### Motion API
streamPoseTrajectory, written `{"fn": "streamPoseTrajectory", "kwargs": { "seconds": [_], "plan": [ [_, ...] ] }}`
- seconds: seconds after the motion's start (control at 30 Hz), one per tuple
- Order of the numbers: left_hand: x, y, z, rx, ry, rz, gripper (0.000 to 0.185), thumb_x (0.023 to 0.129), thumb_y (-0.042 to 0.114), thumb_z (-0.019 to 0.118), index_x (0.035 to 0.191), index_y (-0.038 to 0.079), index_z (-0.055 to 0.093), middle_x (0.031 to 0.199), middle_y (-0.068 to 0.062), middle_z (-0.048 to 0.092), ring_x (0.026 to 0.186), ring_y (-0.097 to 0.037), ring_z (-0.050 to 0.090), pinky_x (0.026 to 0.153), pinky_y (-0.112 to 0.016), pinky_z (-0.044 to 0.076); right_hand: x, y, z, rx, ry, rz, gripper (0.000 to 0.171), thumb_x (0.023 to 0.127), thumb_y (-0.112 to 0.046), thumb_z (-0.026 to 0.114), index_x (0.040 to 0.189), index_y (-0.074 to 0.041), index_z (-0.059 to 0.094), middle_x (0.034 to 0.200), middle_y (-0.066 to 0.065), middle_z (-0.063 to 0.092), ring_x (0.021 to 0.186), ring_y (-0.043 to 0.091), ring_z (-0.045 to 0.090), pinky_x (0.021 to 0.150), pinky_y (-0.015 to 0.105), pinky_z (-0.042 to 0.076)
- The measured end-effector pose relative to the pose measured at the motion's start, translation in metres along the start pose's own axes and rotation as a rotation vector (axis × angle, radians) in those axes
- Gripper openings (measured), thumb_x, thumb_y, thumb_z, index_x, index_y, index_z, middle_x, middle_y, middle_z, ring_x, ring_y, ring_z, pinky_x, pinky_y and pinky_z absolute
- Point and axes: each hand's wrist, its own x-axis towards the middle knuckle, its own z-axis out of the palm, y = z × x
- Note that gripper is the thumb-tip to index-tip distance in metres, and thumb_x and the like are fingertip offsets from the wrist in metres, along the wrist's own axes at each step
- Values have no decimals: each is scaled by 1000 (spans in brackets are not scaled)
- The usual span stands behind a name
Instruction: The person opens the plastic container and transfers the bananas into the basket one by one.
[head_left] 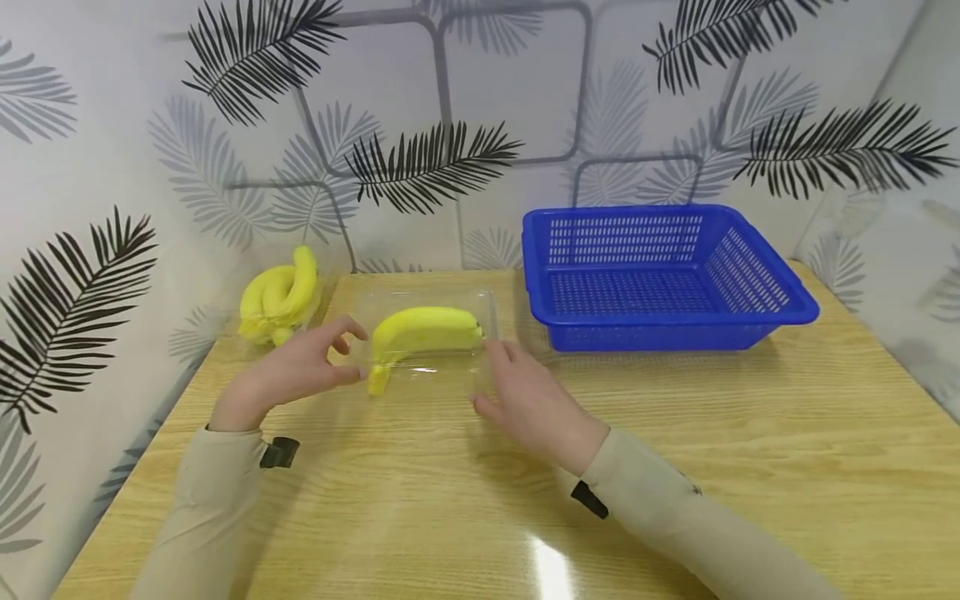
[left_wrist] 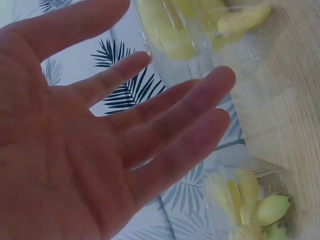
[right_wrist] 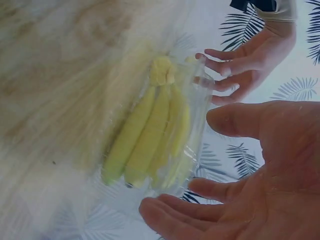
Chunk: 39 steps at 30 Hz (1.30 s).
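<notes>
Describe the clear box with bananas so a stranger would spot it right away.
On the wooden table, left of the blue basket, sits a clear plastic box between the left hand and right hand. Unlike the loose banana bunch by the wall, its bananas lie inside see-through plastic.

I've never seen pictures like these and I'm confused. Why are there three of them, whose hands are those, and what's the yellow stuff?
They are all one moment, seen by three cameras that a person wears. The big picture comes from a camera on the head, looking down at a wooden table. The other two come from cameras on each wrist, so the hands look huge. The yellow things are bananas. One bunch of bananas lies in a clear plastic box. The left hand and right hand are open at either side of the box, not gripping it. Another bunch lies at the table's far left, and an empty blue basket stands to the right.
</notes>
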Motion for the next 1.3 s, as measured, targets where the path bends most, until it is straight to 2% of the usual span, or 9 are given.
{"fn": "streamPoseTrajectory", "kwargs": {
  "seconds": [0.1,0.23,0.33,0.43,0.63,0.73,0.87,1.1,1.3],
  "plan": [
    [0,-1,0,-47,-46,-15,62,88,23,73,140,8,43,124,-25,53,95,-33,61,80,-45,51,-1,-2,-4,-8,17,15,61,95,-31,65,140,2,40,140,20,44,118,37,52,99,47,47],
    [5,-12,5,-139,-88,-12,90,85,19,77,154,4,22,148,-29,33,119,-48,52,91,-52,50,6,0,-1,-3,34,3,64,95,-28,64,146,-1,37,153,22,32,130,43,44,106,54,39],
    [11,-21,11,-218,-102,24,97,84,12,76,157,5,12,158,-27,15,132,-53,37,101,-57,43,16,1,5,-11,38,-1,61,95,-23,61,147,-1,37,154,24,32,135,40,40,111,54,32],
    [17,-29,16,-297,-91,45,98,83,6,75,158,11,12,160,-22,12,134,-51,34,103,-56,41,25,1,10,-51,49,11,61,94,-20,60,147,0,38,152,25,34,130,40,46,111,52,34],
    [27,-45,24,-433,-43,30,87,91,9,70,157,22,15,158,-17,17,131,-42,44,98,-53,47,36,-1,17,-180,127,-15,59,92,-24,66,143,-5,46,145,26,44,91,41,62,73,46,55],
    [30,-46,25,-502,-13,-1,85,96,17,66,158,24,7,155,-19,21,125,-42,49,98,-55,46,39,-1,19,-234,190,-62,53,91,-21,69,138,-6,50,134,27,53,70,32,58,53,36,50],
    [32,-44,25,-508,23,-45,84,100,19,59,158,19,-1,151,-22,28,119,-42,54,98,-55,45,43,2,13,-270,253,-120,47,89,-13,69,133,-6,54,125,25,60,54,24,52,43,32,44],
    [27,-45,23,-419,-49,-52,68,97,4,55,155,4,20,158,-20,20,122,-39,52,95,-50,48,51,6,-20,-110,358,-139,32,93,-12,60,124,-3,64,99,10,71,58,21,56,54,35,51],
    [26,-50,26,-462,-109,-94,72,89,4,55,155,10,26,154,-17,30,112,-35,57,92,-43,46,52,12,-33,68,355,-8,38,94,-28,67,124,-5,65,110,13,65,80,22,62,68,36,53]
  ]
}}
